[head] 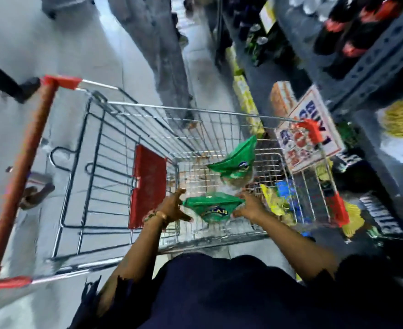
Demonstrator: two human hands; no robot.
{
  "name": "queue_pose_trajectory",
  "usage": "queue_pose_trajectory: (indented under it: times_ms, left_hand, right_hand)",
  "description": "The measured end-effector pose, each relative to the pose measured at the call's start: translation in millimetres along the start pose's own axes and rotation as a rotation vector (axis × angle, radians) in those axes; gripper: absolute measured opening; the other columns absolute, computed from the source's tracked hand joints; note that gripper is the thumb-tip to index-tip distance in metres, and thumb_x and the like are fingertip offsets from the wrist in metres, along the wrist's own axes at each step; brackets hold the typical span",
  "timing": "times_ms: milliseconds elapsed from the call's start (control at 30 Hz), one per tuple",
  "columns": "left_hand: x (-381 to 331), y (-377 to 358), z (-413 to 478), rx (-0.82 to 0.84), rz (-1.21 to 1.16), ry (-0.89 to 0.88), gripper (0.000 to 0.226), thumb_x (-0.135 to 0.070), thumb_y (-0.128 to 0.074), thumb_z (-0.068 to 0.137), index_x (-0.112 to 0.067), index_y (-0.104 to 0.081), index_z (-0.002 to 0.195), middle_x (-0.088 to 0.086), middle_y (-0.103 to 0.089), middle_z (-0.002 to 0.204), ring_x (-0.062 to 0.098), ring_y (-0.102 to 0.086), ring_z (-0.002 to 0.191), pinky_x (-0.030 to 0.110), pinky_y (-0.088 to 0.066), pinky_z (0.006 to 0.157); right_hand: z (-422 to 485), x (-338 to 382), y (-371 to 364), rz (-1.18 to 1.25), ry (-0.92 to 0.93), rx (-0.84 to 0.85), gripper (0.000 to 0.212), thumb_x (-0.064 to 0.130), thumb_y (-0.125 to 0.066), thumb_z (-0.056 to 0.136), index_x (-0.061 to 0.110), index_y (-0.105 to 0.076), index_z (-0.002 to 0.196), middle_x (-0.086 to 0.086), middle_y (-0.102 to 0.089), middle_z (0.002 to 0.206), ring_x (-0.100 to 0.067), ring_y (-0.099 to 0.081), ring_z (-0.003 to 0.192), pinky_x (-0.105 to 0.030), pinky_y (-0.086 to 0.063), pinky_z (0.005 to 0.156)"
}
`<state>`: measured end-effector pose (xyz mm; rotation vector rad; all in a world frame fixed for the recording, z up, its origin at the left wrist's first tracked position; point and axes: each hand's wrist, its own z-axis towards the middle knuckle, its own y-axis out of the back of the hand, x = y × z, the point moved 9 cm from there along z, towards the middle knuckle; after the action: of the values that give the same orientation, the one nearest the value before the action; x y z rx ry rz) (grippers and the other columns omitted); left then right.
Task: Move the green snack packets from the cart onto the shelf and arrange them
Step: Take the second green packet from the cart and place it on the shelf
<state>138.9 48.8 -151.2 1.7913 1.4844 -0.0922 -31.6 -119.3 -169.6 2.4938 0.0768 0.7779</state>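
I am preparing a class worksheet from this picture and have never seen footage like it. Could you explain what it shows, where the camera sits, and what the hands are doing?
There is no machine here: a person wears one wide-angle camera on the head, looking down at their own bare arms. That is why the picture curves and blurs.

Below them stands a silver wire shopping cart with red plastic corners. Two shiny green snack packets lie in its basket. The nearer green packet sits between the left hand and the right hand. Both hands are spread open at its edges; the blur hides whether any grip has closed yet. The farther green packet lies untouched behind it.

On the right is a grey metal store shelf, where the packets should go.
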Motion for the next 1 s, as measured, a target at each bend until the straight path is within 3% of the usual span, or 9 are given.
queue_pose_trajectory:
  times_ms: [100, 200, 300, 367, 467, 633, 833, 900, 1000]
  left_hand:
    - [9, -11, 10, 0.067, -0.185, 0.053, 0.069, 0.006, -0.074, 0.078, -0.005, -0.045, 0.139, 0.016, -0.066, 0.108, 0.005, -0.068, 0.064, 0.024, -0.054, 0.059]
    - [-1, -13, 23, 0.007, -0.071, -0.037, 0.046, -0.001, -0.077, 0.077, 0.002, -0.062, 0.121, 0.013, -0.066, 0.095, 0.011, -0.059, 0.066, 0.029, -0.053, 0.063]
    - [7, -12, 33, -0.09, -0.154, 0.03, 0.021, -0.006, -0.08, 0.076, -0.001, -0.071, 0.095, -0.005, -0.058, 0.054, -0.002, -0.051, 0.036, 0.033, -0.057, 0.056]
    - [7, -9, 39, -0.155, -0.193, 0.04, 0.019, -0.011, -0.081, 0.076, 0.002, -0.074, 0.089, -0.011, -0.053, 0.04, 0.01, -0.052, 0.044, 0.04, -0.056, 0.058]
    - [-20, 0, 32, -0.181, -0.121, -0.055, 0.018, -0.015, -0.08, 0.078, 0.002, -0.075, 0.082, 0.01, -0.06, 0.048, 0.018, -0.055, 0.063, 0.036, -0.049, 0.061]
    - [-94, 22, -6, -0.225, -0.207, -0.339, 0.005, 0.001, -0.075, 0.077, 0.003, -0.074, 0.082, 0.016, -0.068, 0.07, -0.001, -0.056, 0.051, 0.023, -0.048, 0.056]
    - [-188, 41, -52, -0.241, -0.415, -0.649, 0.016, -0.02, -0.069, 0.075, -0.036, -0.072, 0.078, 0.002, -0.071, 0.079, 0.017, -0.063, 0.078, 0.052, -0.055, 0.077]
    - [-229, 39, -72, -0.214, -0.498, -0.757, 0.009, -0.024, -0.066, 0.078, -0.031, -0.069, 0.083, 0.0, -0.069, 0.083, 0.015, -0.063, 0.08, 0.047, -0.055, 0.076]
    - [-283, 34, -103, -0.205, -0.593, -0.9, 0.008, -0.026, -0.065, 0.082, -0.034, -0.065, 0.086, -0.016, -0.07, 0.078, -0.006, -0.061, 0.074, 0.018, -0.051, 0.068]
  right_hand:
    - [2, 9, 2, 0.053, 0.021, -0.084, 0.054, 0.01, -0.08, 0.073, 0.006, -0.063, 0.123, -0.016, -0.068, 0.122, -0.03, -0.064, 0.11, -0.032, -0.05, 0.085]
    - [0, 12, 11, 0.022, 0.034, -0.206, 0.027, 0.019, -0.074, 0.08, 0.011, -0.072, 0.106, -0.015, -0.074, 0.104, -0.032, -0.068, 0.096, -0.032, -0.048, 0.072]
    - [-5, 10, 17, -0.026, 0.001, -0.271, 0.007, 0.024, -0.071, 0.083, 0.018, -0.071, 0.084, -0.019, -0.073, 0.096, -0.035, -0.067, 0.087, -0.038, -0.05, 0.07]
    - [-3, 5, 23, -0.017, -0.027, -0.293, 0.016, 0.026, -0.072, 0.082, 0.011, -0.074, 0.09, -0.018, -0.074, 0.093, -0.033, -0.067, 0.083, -0.035, -0.048, 0.066]
    - [-10, 0, 37, 0.054, -0.06, -0.327, 0.023, 0.026, -0.075, 0.079, 0.012, -0.075, 0.097, -0.015, -0.076, 0.091, -0.028, -0.068, 0.078, -0.033, -0.05, 0.064]
    - [-62, -5, 81, 0.385, 0.016, -0.488, 0.019, 0.009, -0.072, 0.08, 0.01, -0.074, 0.099, -0.018, -0.074, 0.088, -0.034, -0.07, 0.081, -0.051, -0.059, 0.075]
    - [-159, -20, 140, 0.885, 0.169, -0.757, 0.031, -0.003, -0.067, 0.081, 0.027, -0.069, 0.07, 0.013, -0.068, 0.054, 0.002, -0.065, 0.056, -0.026, -0.06, 0.056]
    - [-199, -23, 159, 0.985, 0.224, -0.882, 0.031, -0.004, -0.067, 0.081, 0.025, -0.068, 0.068, 0.016, -0.07, 0.057, 0.002, -0.067, 0.057, -0.024, -0.06, 0.054]
    - [-256, -31, 181, 1.085, 0.279, -1.029, 0.018, 0.009, -0.072, 0.079, 0.022, -0.072, 0.067, 0.009, -0.072, 0.065, -0.007, -0.067, 0.062, -0.031, -0.06, 0.056]
